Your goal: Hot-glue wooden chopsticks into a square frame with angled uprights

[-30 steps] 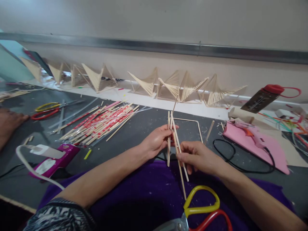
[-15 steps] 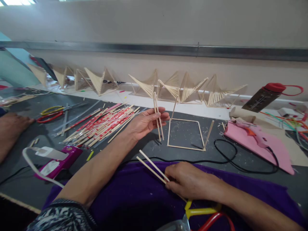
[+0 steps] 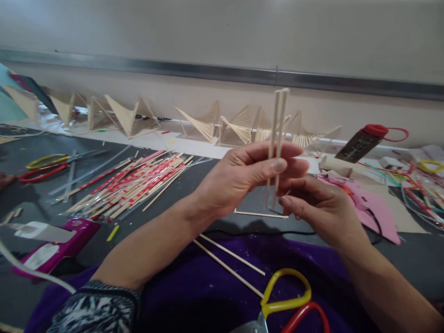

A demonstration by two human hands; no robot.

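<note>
So the left hand (image 3: 243, 175) has two thin wooden sticks (image 3: 282, 115) pinched pretty much upright, side by side and leaning a tiny bit right at the top. The thumb lies across the front of them and the fingers are behind, with a long stretch poking up above the grip and a shorter bit hanging below it. The right hand (image 3: 322, 208) is just to the right of those lower ends, fingers curled in and thumb close to them; honestly can't tell if it's gripping anything. Behind both hands there's a stick frame (image 3: 260, 214) lying on the dark table (image 3: 41, 199), mostly hidden apart from its front edge. Two loose sticks (image 3: 229, 269) lie on the purple cloth (image 3: 183, 282) below the left hand, running down toward scissors (image 3: 286, 305) with yellow and red handles. Off left is a messy bundle of red-banded sticks (image 3: 138, 185), and on the right a pink glue gun (image 3: 360, 199).
</note>
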